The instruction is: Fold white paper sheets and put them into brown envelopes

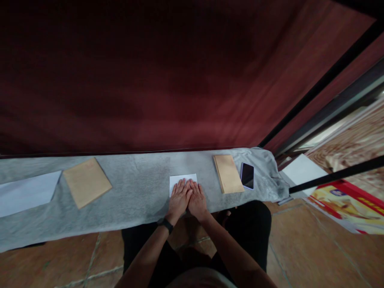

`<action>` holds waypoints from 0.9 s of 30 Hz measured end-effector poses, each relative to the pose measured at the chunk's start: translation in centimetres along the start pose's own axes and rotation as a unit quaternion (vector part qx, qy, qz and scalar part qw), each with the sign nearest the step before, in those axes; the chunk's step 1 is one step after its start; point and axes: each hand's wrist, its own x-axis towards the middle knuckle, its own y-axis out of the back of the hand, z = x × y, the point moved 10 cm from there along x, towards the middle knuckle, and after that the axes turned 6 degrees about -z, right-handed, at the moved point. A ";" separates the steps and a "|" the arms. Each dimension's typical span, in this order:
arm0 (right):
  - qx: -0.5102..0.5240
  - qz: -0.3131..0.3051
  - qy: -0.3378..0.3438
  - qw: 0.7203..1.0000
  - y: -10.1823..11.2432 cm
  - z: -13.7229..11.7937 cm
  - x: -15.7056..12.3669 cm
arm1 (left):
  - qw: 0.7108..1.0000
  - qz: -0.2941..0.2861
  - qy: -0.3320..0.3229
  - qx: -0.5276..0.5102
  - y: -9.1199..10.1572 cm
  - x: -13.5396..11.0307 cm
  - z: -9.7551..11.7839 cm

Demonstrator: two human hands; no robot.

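Note:
A small folded white paper [183,179] lies on a long bench covered by a grey cloth [138,192]. My left hand [179,199] rests flat on the paper's near part, fingers stretched out and together. My right hand [196,200] lies flat beside it, touching it, fingers also stretched forward on the paper. Neither hand holds anything. A black band sits on my left wrist.
A brown envelope [87,182] and a white sheet [25,193] lie to the left. A stack of brown envelopes [228,173] and a dark phone [247,175] lie to the right. Dark red wall behind; tiled floor below; white board and printed poster [345,204] on the floor right.

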 end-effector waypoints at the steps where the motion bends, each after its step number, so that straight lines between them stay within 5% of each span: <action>1: 0.001 0.002 -0.002 1.000 0.0 0.1 0.0 | 1.000 -0.006 -0.001 0.007 -0.4 -0.1 0.0; 9: -0.001 0.032 -0.063 0.998 0.4 2.9 -0.1 | 0.996 0.032 0.063 0.052 0.5 -1.3 -3.4; 15: 0.000 0.014 -0.118 0.993 0.8 3.6 1.0 | 0.994 0.041 0.082 0.055 0.7 -1.2 -3.6; 21: 0.031 0.009 -0.031 0.999 0.1 0.0 3.2 | 0.995 0.026 0.072 0.064 0.7 -1.3 -3.4; 27: 0.028 0.021 -0.041 0.999 0.1 2.6 2.4 | 0.994 0.035 0.090 0.057 0.9 -1.4 -3.6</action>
